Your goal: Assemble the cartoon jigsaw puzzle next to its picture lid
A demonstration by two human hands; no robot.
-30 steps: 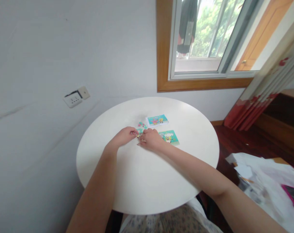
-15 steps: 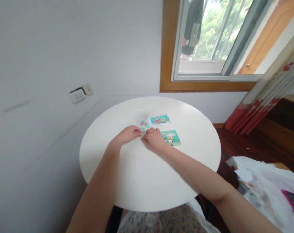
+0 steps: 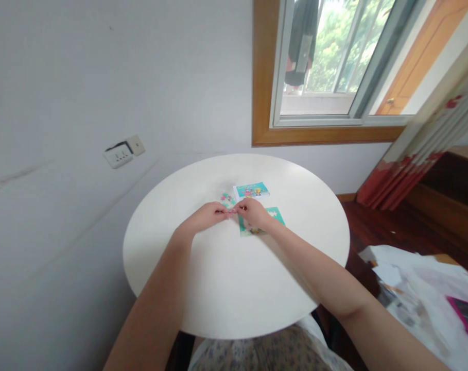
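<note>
Head view: mid-frame, left hand (image 3: 207, 215) and right hand (image 3: 256, 214) pinch a pink puzzle piece (image 3: 232, 211); the teal puzzle board (image 3: 245, 230), longer left to right, lies partly behind the nearer right hand.

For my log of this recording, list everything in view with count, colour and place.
Table: 1, white, centre
Pinched pieces: count unclear, pinkish, between left hand and right hand
Loose pieces: several, green and pink, beyond the hands
Puzzle board: 1, teal, partly hidden by right hand
Flat box: 1, teal top, beyond board
Wall: white, behind table
Socket: 1, white, wall's left
Window: 1, silver frame, upper right
Garment: 1, dark, through window
Door: 1, orange-brown, through window
Curtain: 1, whitish and red, right
Floor: dark red, right
Crumpled sheeting: count unclear, white, lower right
Hands: 2, bare, mid-table
</note>
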